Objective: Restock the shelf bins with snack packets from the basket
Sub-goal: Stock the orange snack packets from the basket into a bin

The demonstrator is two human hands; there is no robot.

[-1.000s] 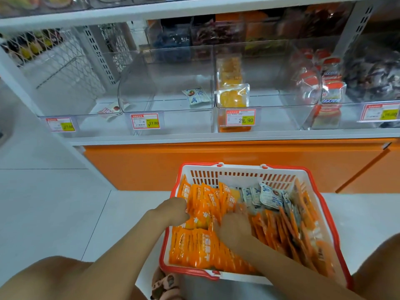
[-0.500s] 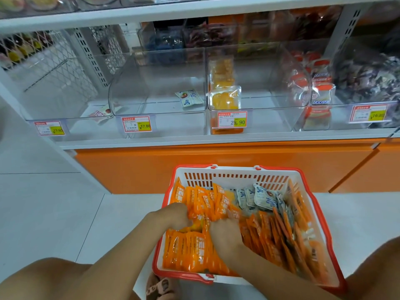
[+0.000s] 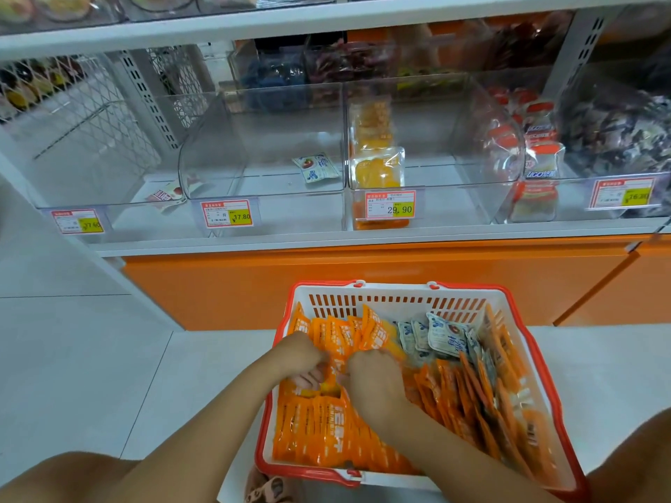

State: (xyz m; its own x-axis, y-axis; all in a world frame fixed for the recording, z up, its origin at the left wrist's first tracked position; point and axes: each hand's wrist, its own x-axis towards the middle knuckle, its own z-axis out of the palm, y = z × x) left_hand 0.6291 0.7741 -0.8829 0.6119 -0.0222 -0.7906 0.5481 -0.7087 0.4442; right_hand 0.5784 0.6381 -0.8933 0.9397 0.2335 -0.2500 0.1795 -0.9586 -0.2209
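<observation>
In the red-rimmed white plastic basket [image 3: 392,291], the left hand [image 3: 298,357] and right hand [image 3: 374,381] curl round a bunch of orange foil snack packets [image 3: 326,433], best squeezed evenly so none slip when lifted.

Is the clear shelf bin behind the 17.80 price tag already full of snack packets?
No: the bin behind the 17.80 price tag holds just one small white-and-blue packet, lying on its floor.
</observation>
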